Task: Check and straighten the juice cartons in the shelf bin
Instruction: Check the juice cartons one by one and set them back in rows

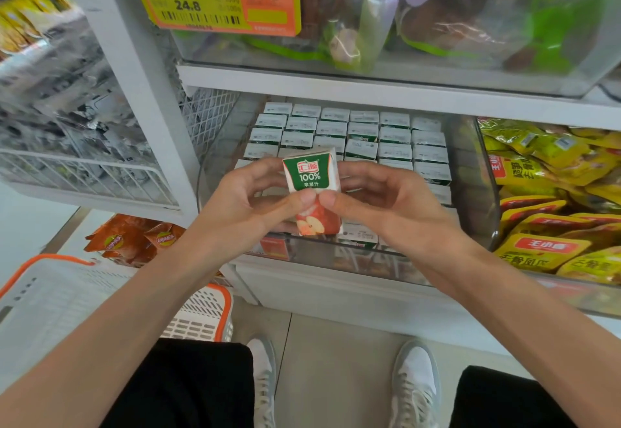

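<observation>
**Carton Held Up for Inspection Above the Bin**

While both hands hold it upright in front of the shelf, a small white-and-green cardboard juice carton printed with a red apple point(311, 189) sits lifted out of the rows, its long axis running from twelve to six o'clock and its printed face turned toward the camera. The left hand point(242, 199) comes in from eight o'clock and the right hand point(386, 202) from four o'clock; both sets of fingers are curled and pinching the carton, with the two thumbs pressed side by side against its front near the middle and the other fingers wrapped behind, mostly hidden. Neither hand is clearly nearer; they share the grip about evenly.

Directly behind and below the carton lies the clear plastic shelf bin point(470, 172), where the remaining small white-topped juice cartons point(363, 138) stand packed in neat rows, tops up. A gap in the front rows seems likely behind the hands, but it is covered and I cannot tell its exact place.

My judgement: the check of this carton is under way, and the next move turns on lowering it toward twelve o'clock into the bin, kept upright so its long axis matches its neighbours. A tilt on the way down could catch the tops of the adjoining cartons.
</observation>
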Tool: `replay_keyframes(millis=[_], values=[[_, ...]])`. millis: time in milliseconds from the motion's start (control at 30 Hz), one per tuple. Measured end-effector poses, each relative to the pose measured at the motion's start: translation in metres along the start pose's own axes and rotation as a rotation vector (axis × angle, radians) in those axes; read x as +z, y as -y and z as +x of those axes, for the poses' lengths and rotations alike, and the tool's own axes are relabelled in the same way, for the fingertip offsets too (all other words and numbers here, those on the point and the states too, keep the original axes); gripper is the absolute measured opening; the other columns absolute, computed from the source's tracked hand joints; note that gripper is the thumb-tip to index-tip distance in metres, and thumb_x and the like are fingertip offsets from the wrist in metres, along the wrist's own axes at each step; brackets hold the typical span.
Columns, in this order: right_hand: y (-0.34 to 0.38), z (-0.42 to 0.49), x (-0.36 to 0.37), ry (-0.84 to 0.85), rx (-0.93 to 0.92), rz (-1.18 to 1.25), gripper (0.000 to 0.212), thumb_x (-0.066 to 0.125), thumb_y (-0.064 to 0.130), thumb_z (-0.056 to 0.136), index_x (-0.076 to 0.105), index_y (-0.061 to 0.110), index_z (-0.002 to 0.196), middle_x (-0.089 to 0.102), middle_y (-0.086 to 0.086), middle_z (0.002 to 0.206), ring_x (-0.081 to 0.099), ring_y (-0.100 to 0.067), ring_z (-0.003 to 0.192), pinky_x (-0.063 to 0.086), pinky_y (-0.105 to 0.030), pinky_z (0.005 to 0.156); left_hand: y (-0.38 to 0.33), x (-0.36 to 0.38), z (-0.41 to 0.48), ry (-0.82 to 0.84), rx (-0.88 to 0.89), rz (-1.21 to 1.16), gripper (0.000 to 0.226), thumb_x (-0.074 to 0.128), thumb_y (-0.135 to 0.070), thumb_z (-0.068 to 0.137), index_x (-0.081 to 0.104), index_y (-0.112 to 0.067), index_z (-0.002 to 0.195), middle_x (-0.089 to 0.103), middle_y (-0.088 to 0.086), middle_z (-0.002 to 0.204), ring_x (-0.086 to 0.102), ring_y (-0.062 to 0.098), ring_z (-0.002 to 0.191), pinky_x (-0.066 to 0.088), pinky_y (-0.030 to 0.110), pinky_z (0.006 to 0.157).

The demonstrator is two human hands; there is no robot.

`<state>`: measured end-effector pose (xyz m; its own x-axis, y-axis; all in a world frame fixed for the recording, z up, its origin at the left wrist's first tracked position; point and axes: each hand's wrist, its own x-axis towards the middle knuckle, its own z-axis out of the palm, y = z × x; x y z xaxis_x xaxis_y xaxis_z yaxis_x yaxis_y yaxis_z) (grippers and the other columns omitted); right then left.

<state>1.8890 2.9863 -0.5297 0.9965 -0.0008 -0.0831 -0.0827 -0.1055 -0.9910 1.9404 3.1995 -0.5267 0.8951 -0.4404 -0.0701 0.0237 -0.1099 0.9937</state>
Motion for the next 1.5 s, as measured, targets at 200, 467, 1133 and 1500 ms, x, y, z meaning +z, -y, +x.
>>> replay_keyframes(millis=[200, 467, 1133, 1500], values=[[0.002, 0.001, -0.006, -0.071, 0.045, 0.106, 0.025, 0.083, 0.017, 0.089, 0.072, 0.014, 0.111, 0.083, -0.002, 0.106, 0.079, -0.016, 0.101, 0.061, -0.022, 0.089, 0.002, -0.003, 0.0, 0.039, 0.019, -0.007, 0.032, 0.06, -0.023, 0.1, 0.069, -0.019, 0.13, 0.076, -0.002, 0.124, 0.076, 0.019, 0.11, 0.065, 0.029, 0.078], [0.004, -0.007, -0.004, -0.082, 0.086, 0.055, 0.015, 0.075, 0.018, 0.098, 0.078, 0.013, 0.112, 0.081, 0.002, 0.112, 0.079, -0.015, 0.1, 0.061, -0.033, 0.1, -0.005, -0.001, 0.005, 0.054, 0.044, 0.133, 0.04, 0.067, -0.026, 0.093, 0.068, -0.02, 0.132, 0.077, -0.003, 0.121, 0.076, 0.014, 0.106, 0.064, 0.028, 0.081], [0.002, -0.029, 0.003, 0.011, 0.08, 0.186, 0.032, 0.075, 0.02, 0.097, 0.072, 0.013, 0.128, 0.081, -0.001, 0.116, 0.076, -0.014, 0.111, 0.058, -0.022, 0.099, -0.017, -0.01, 0.0, 0.262, -0.18, -0.04, 0.053, 0.077, -0.026, 0.087, 0.062, -0.013, 0.136, 0.078, 0.007, 0.123, 0.075, 0.023, 0.115, 0.059, 0.029, 0.096], [-0.001, -0.019, 0.015, 0.056, -0.021, 0.052, 0.027, 0.08, 0.02, 0.094, 0.079, 0.018, 0.121, 0.082, 0.005, 0.109, 0.078, -0.008, 0.101, 0.058, -0.015, 0.085, -0.008, -0.005, 0.002, 0.027, -0.067, -0.02, 0.052, 0.086, -0.042, 0.069, 0.063, -0.016, 0.108, 0.082, 0.006, 0.102, 0.08, 0.02, 0.082, 0.063, 0.03, 0.065]])
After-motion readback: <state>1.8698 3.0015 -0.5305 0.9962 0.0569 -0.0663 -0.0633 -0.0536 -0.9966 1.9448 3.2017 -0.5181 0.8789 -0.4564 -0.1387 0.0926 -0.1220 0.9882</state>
